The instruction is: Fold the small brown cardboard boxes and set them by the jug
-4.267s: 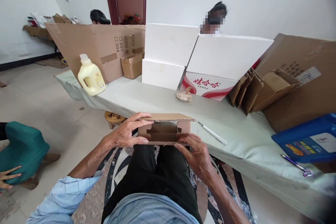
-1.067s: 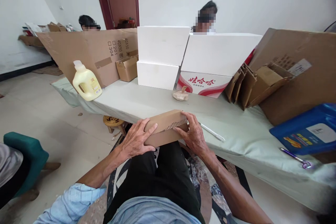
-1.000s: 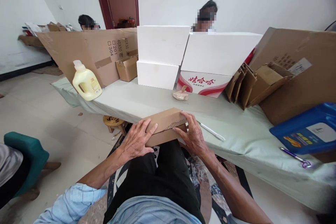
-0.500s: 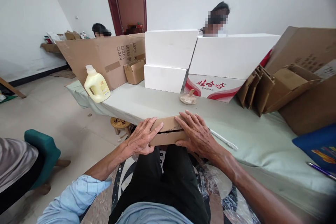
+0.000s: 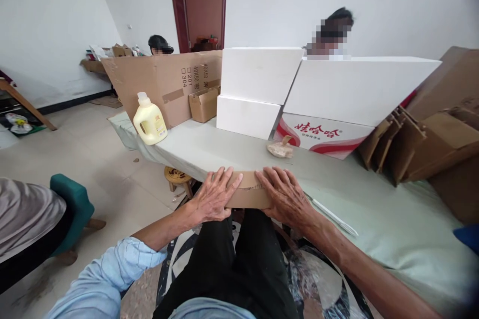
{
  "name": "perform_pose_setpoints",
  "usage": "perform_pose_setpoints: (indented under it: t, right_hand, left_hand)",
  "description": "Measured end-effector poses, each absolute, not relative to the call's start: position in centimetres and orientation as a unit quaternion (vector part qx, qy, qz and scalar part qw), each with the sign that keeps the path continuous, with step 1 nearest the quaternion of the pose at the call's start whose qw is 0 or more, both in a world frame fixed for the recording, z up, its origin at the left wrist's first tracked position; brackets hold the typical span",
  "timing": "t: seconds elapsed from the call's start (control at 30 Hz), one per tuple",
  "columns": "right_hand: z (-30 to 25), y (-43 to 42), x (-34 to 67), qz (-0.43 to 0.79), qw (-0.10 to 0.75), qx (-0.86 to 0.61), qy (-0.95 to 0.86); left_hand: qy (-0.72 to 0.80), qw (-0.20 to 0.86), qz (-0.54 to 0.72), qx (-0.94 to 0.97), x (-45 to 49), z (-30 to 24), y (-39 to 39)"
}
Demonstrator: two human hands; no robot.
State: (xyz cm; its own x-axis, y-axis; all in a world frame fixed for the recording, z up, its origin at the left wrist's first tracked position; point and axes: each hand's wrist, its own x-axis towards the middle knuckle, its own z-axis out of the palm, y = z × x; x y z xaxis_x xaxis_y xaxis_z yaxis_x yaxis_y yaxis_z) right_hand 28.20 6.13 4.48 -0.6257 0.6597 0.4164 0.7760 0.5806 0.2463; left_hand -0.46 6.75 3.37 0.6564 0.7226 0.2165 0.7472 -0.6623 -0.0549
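A small brown cardboard box (image 5: 247,195) is held between my two hands at the near edge of the table, above my lap. My left hand (image 5: 217,193) grips its left end, fingers over the top and thumb along the near side. At the right end, my right hand (image 5: 285,194) has its fingers laid across the top and wraps round the side. The flaps on top meet along a seam between the hands. Just right of my right hand lies a thin white pen-like tool (image 5: 333,215). A clear plastic-wrapped lump (image 5: 280,149) sits beyond the box.
White boxes (image 5: 258,75) and a red-and-white carton (image 5: 325,134) stand at the back. A yellow detergent bottle (image 5: 149,120) is on the left, before a large cardboard sheet (image 5: 145,72). Folded cartons (image 5: 407,144) lean at right. Two people sit behind; a stool (image 5: 177,175) stands below.
The dark gap between the box's top flaps has closed to a thin seam under my hands. The view has turned a little left, so the scene sits further right.
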Motion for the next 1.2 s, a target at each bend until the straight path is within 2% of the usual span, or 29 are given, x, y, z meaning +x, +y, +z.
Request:
perform_pose_setpoints:
  t: [0.17, 0.47, 0.6, 0.7, 0.8, 0.97, 1.2]
  right_hand:
    - [5.0, 7.3, 28.7, -0.211, 0.134, -0.413, -0.876]
    - [6.4, 9.9, 29.2, -0.163, 0.148, -0.403, -0.888]
    - [7.9, 10.8, 30.0, -0.161, 0.233, -0.385, -0.878]
    - [8.4, 10.8, 31.7, -0.160, 0.320, -0.410, -0.839]
    - [6.7, 10.3, 34.0, -0.143, 0.349, -0.440, -0.815]
    - [0.7, 9.0, 37.8, -0.091, 0.323, -0.499, -0.799]
    - [-5.2, 6.8, 42.8, -0.082, 0.362, -0.561, -0.740]
  left_hand:
    - [-0.407, 0.080, -0.076, -0.907, 0.7, 4.2, 8.3]
    - [-0.410, 0.031, -0.031, -0.911, 3.0, 7.0, 10.9]
    - [-0.416, -0.012, -0.038, -0.909, 2.2, 9.7, 13.4]
    - [-0.475, 0.004, -0.082, -0.876, -0.5, 12.2, 17.0]
    - [-0.566, 0.050, -0.097, -0.817, -4.0, 14.0, 22.1]
    - [-0.675, 0.058, -0.039, -0.734, -8.1, 14.4, 31.4]
    - [-0.690, 0.046, -0.014, -0.723, -10.6, 13.8, 38.7]
